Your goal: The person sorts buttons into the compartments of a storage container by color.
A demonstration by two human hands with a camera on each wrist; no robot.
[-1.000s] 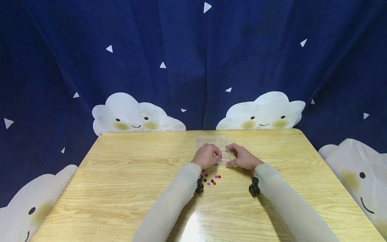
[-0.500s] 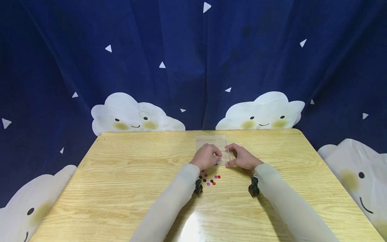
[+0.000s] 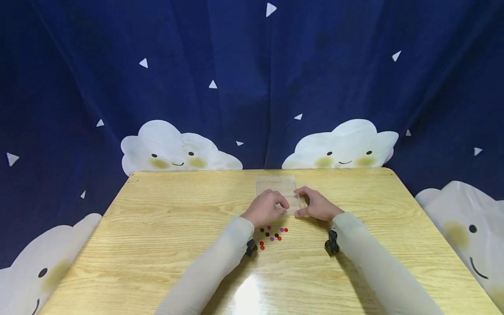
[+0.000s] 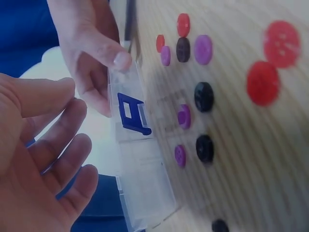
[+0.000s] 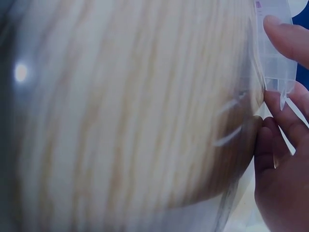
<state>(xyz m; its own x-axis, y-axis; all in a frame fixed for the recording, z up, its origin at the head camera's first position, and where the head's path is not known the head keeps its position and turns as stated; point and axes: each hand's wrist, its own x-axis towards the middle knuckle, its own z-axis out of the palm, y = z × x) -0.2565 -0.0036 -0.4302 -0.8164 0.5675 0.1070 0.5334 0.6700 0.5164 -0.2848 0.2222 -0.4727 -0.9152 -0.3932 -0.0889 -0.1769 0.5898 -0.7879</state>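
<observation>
On the table (image 3: pixel 157 227) we see a clear box (image 4: pixel 145 183), its near left corner hidden behind the left hand (image 3: pixel 263 208) in the head view, its contents hard to make out. The right hand (image 3: pixel 316 206) grips its right end between thumb and fingers. The left hand's grip is loosely curved just beside the box, and we see nothing in it. Only the left wrist view shows us the blue latch (image 4: pixel 126 113) and, clearly, the buttons (image 4: pixel 203 96) near the box, one black one cut off below.

head: forward-down, distant | left wrist: close, sideways | right wrist: close, sideways | shared: clear box (image 4: pixel 145 181)
</observation>
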